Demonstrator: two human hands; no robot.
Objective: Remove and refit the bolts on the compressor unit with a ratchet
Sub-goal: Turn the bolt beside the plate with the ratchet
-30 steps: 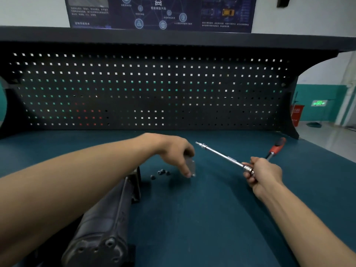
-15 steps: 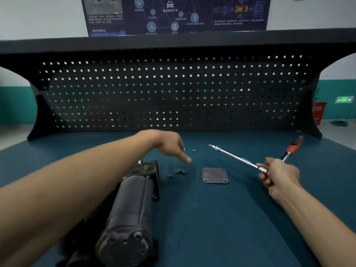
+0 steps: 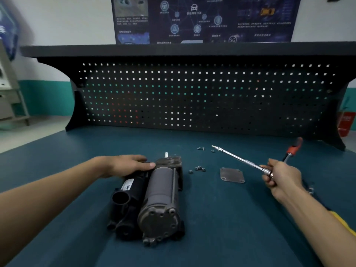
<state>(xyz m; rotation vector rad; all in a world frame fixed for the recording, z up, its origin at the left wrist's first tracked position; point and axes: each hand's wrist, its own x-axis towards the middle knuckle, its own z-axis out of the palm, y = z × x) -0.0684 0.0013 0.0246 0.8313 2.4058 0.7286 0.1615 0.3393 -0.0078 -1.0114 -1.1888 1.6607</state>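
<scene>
Teal mat covers the workbench (image 3: 221, 237). Nearest item: compressor unit (image 3: 156, 199), lying lengthwise left of centre, grey round end cap toward the camera, black motor housing along its left side, finned head at the far end. Yellow sleeve (image 3: 345, 223) edge visible on the right forearm. Left hand (image 3: 129, 165) rests flat on the far end of the black housing, fingers straight and together, thumb tip at the finned head; it grips nothing. Right hand (image 3: 279, 178), off the mat, is curled round the head of the ratchet (image 3: 242, 160); the chrome extension points away to the left, red grip (image 3: 293, 148) sticks out beyond the knuckles. Square metal cover plate (image 3: 232, 175) lies flat between compressor and right hand. Small cluster of loose bolts (image 3: 199, 168) just right of the finned head; a few more screws (image 3: 200, 148) farther back, near the extension tip. Behind: black pegboard (image 3: 192, 97), then a dark blue poster (image 3: 202, 18) on the wall.
</scene>
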